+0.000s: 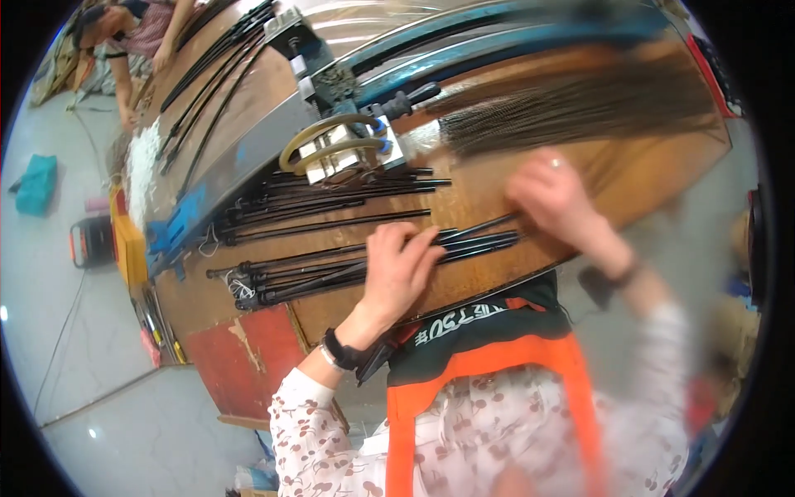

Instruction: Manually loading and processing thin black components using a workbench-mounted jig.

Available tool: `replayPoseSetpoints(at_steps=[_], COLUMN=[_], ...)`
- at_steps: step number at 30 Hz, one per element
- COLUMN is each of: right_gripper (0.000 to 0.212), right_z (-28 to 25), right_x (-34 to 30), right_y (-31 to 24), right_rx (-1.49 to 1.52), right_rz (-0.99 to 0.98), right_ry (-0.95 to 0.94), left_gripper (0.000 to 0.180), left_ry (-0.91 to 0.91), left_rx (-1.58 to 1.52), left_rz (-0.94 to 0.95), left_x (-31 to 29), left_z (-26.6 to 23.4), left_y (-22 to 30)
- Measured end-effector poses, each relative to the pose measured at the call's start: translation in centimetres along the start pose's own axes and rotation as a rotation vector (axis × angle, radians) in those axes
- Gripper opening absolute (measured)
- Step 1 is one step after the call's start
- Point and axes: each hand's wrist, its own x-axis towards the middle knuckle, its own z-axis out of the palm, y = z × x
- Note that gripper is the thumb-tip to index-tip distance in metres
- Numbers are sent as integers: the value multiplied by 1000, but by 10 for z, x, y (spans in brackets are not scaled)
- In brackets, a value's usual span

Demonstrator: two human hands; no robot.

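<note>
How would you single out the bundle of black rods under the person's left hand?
Start at the brown wooden workbench and go to its near edge. The left hand presses flat on a bundle of black rods. It is the bundle nearest the person, below the looser black rods farther back.

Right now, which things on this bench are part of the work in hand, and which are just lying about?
In hand:
- left hand pressing the near bundle of black rods
- right hand, blurred, by the rod tips
- wooden bench

Lying about:
- farther black rods
- blue-grey machine
- long black strips
- teal bag on the floor
</note>
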Motion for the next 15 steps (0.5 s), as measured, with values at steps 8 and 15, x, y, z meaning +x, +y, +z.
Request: replayPoseSetpoints(at_steps=[8, 15], right_gripper=[10, 17], right_z=[19, 20], right_x=[29, 30], right_y=[20, 9], right_rx=[-440, -157], right_rz=[-117, 89], right_ry=[-231, -258], left_gripper=[20, 25], left_ry=[-410, -346], left_rx=[323, 325], left_rz=[-142, -35], left_x=[16, 14], left_z=[-48, -41], left_y=[-38, -45])
